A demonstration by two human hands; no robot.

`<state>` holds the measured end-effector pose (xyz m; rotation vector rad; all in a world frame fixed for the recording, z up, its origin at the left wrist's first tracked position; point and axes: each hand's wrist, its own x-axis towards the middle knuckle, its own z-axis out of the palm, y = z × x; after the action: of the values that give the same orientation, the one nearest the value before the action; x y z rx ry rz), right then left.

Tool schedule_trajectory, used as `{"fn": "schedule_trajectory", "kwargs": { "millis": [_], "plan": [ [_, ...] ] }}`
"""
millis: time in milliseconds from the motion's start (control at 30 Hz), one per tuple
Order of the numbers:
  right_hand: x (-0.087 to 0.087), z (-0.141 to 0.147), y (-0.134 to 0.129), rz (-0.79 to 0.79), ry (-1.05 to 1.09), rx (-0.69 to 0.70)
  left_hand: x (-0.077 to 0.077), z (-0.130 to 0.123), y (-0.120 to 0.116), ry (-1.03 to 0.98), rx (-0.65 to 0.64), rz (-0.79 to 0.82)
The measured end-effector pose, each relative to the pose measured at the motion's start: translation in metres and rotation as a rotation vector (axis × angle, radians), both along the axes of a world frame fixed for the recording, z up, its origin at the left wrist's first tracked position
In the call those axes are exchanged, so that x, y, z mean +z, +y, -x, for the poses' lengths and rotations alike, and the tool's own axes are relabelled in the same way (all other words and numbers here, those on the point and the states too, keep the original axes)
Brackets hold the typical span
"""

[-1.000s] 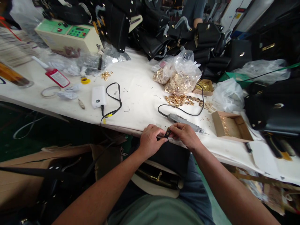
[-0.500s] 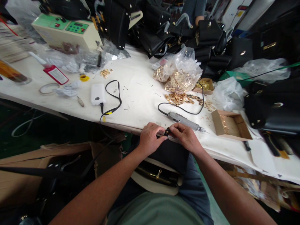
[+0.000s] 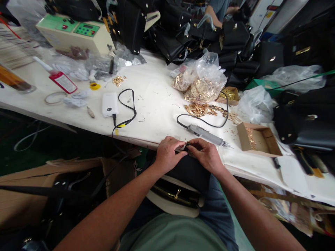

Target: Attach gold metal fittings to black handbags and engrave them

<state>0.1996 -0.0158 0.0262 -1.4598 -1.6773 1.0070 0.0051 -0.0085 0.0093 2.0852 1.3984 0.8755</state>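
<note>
A black bag (image 3: 190,172) lies on my lap against the table edge, its mouth with a gold-coloured frame (image 3: 172,195) facing me. Above it, a small black strap (image 3: 186,146) with a bit of gold metal at its tip shows between my two hands. My left hand (image 3: 169,153) pinches the strap from the left. From the right, my right hand (image 3: 205,153) closes on the same strap end, its thumb and bent fingers covering most of it. A grey electric screwdriver (image 3: 205,134) lies on the table just beyond my right hand.
Gold metal plates (image 3: 200,109) lie loose before a plastic bag (image 3: 201,83) of more. At right is a cardboard tray (image 3: 267,139) with small copper-coloured pieces. A white power pack (image 3: 110,104) with a black cable lies left. Black handbags (image 3: 235,38) crowd the back, near another person's arm (image 3: 213,15).
My right hand has shifted slightly left and its fingers have curled further over the strap end, hiding more of it. My left hand stays put. The person behind has moved their arms.
</note>
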Motion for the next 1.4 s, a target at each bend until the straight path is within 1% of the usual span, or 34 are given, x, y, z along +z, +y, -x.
{"fn": "schedule_trajectory", "kwargs": {
  "millis": [233,400,533,700,833,1067,1233,1400],
  "plan": [
    [-0.004,-0.002,0.002,0.078,0.092,-0.007,0.003,-0.001,0.000,-0.017,0.009,0.029],
    [-0.003,0.000,0.002,0.139,0.191,-0.012,0.002,-0.002,0.001,-0.029,0.074,0.066],
    [-0.003,0.000,0.003,0.156,0.199,-0.023,0.000,-0.004,0.001,-0.030,0.116,0.077],
    [0.000,-0.006,0.005,0.128,0.121,0.040,-0.001,-0.005,0.001,-0.024,0.124,0.071],
    [0.001,-0.008,0.006,0.106,0.096,0.070,0.001,-0.005,0.001,-0.025,0.103,0.081],
    [-0.004,-0.003,0.004,0.056,0.041,0.006,0.003,-0.008,0.004,0.013,0.121,0.094],
    [-0.004,0.000,0.001,0.008,0.006,-0.036,0.006,-0.013,0.004,0.017,0.157,0.106],
    [-0.002,-0.001,0.001,0.024,0.028,-0.022,0.008,-0.015,0.004,0.014,0.169,0.118]
  ]
}}
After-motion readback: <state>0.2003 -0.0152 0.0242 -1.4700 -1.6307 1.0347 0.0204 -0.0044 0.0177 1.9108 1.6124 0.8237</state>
